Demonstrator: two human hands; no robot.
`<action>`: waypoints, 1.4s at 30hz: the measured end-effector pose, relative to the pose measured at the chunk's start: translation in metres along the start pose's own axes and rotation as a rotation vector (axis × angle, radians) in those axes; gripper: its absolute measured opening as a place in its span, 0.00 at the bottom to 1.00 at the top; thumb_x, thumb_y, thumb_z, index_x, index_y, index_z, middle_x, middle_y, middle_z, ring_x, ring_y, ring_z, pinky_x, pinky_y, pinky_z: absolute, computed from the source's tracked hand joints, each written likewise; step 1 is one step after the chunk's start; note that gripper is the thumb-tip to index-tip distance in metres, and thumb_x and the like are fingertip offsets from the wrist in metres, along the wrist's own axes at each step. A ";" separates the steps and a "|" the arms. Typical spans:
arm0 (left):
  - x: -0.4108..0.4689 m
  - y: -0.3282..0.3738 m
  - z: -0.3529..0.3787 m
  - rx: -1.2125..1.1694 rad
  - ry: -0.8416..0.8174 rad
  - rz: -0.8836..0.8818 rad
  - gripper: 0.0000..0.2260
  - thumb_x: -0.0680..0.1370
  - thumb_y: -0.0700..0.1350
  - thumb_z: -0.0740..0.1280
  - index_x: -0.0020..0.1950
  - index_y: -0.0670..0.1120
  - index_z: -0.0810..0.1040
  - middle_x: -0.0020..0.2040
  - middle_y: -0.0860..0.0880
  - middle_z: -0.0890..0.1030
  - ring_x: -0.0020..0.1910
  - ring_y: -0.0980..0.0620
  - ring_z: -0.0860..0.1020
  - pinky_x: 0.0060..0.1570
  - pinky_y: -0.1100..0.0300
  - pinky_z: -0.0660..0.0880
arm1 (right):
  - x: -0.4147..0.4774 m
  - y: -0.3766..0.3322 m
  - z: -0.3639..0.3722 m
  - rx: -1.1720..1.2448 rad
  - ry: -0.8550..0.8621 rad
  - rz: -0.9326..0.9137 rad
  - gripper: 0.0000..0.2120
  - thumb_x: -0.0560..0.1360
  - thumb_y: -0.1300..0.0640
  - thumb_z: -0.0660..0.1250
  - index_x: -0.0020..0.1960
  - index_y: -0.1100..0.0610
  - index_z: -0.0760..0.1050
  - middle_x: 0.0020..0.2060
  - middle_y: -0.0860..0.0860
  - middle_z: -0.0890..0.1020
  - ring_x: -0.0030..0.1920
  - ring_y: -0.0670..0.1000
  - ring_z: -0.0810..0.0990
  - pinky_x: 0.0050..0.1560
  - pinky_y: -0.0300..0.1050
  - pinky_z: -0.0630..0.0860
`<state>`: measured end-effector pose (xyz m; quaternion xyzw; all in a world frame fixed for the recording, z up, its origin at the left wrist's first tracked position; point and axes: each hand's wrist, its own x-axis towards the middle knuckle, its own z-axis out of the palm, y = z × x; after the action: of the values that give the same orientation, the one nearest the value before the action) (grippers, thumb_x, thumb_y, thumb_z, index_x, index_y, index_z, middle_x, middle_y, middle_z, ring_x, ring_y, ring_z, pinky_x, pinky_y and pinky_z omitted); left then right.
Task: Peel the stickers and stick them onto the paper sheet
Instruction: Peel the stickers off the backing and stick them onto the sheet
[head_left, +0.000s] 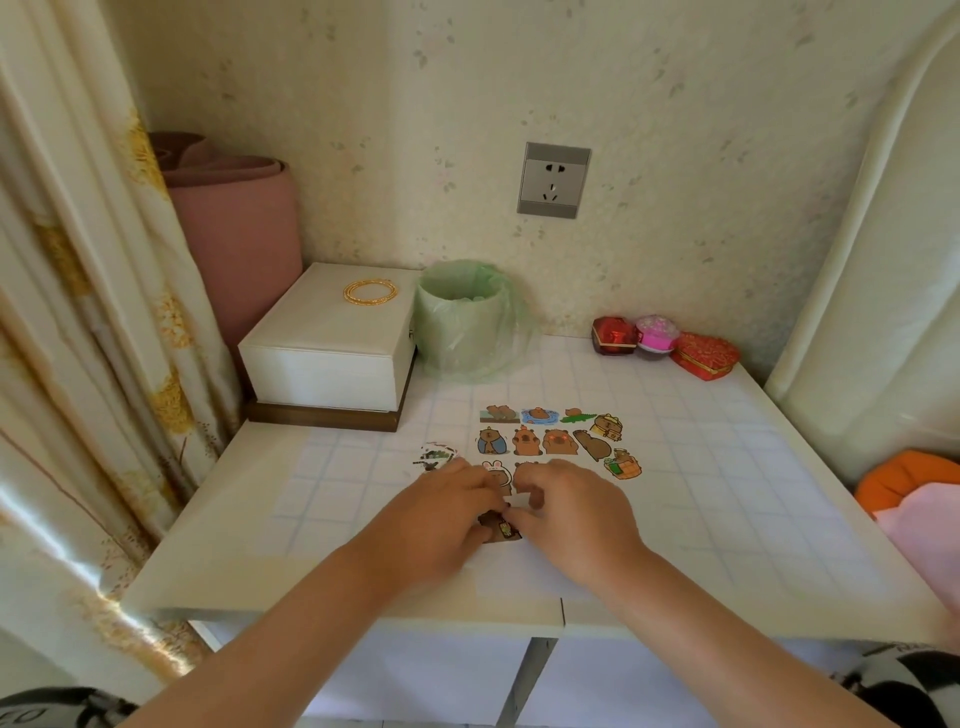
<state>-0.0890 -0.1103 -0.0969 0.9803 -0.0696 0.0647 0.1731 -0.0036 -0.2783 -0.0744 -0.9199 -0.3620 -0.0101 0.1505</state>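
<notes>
Peeling looks mid-step; single head view.

- Hands: left hand and right hand meet over the paper sheet, nearer the table's front edge than its back. Fingers on both are curled in, pinching one brown sticker between them. The white sliver at the fingertips is probably backing coming off; too small to confirm.
- Done: roughly eleven stuck stickers sit on the sheet in three loose rows just beyond the hands. The nearest row is partly hidden by the knuckles, so the count is approximate.
- Left: the pinched sticker is not yet laid down. A small sticker pile lies just left of the rows, beside the left hand, and looks unpeeled; its depth is unreadable.
- Judgement: well past halfway on visible stock, with free sheet toward the right edge and front edge.
- Back edge: white box, bagged bin.
</notes>
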 end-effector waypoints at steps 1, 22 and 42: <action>-0.003 0.000 0.002 -0.011 0.008 0.004 0.13 0.79 0.44 0.65 0.62 0.51 0.81 0.59 0.54 0.78 0.58 0.50 0.73 0.56 0.50 0.75 | -0.003 0.002 0.001 -0.019 0.001 -0.062 0.14 0.78 0.42 0.65 0.61 0.43 0.78 0.53 0.43 0.79 0.52 0.47 0.79 0.40 0.42 0.68; -0.030 0.011 0.009 0.127 0.136 0.112 0.19 0.81 0.49 0.56 0.69 0.50 0.78 0.65 0.52 0.79 0.61 0.51 0.78 0.61 0.59 0.76 | -0.039 0.025 0.019 -0.036 0.125 -0.479 0.15 0.75 0.49 0.59 0.47 0.50 0.85 0.51 0.43 0.80 0.47 0.49 0.76 0.39 0.43 0.74; -0.041 0.013 0.008 0.088 0.220 0.013 0.16 0.77 0.52 0.59 0.45 0.52 0.86 0.50 0.56 0.85 0.50 0.57 0.81 0.48 0.64 0.80 | -0.040 0.027 0.023 -0.007 0.224 -0.438 0.14 0.71 0.50 0.62 0.41 0.48 0.86 0.46 0.42 0.86 0.40 0.47 0.77 0.41 0.37 0.77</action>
<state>-0.1302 -0.1204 -0.1067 0.9734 -0.0536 0.1760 0.1363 -0.0170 -0.3172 -0.1085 -0.8132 -0.5337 -0.1457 0.1808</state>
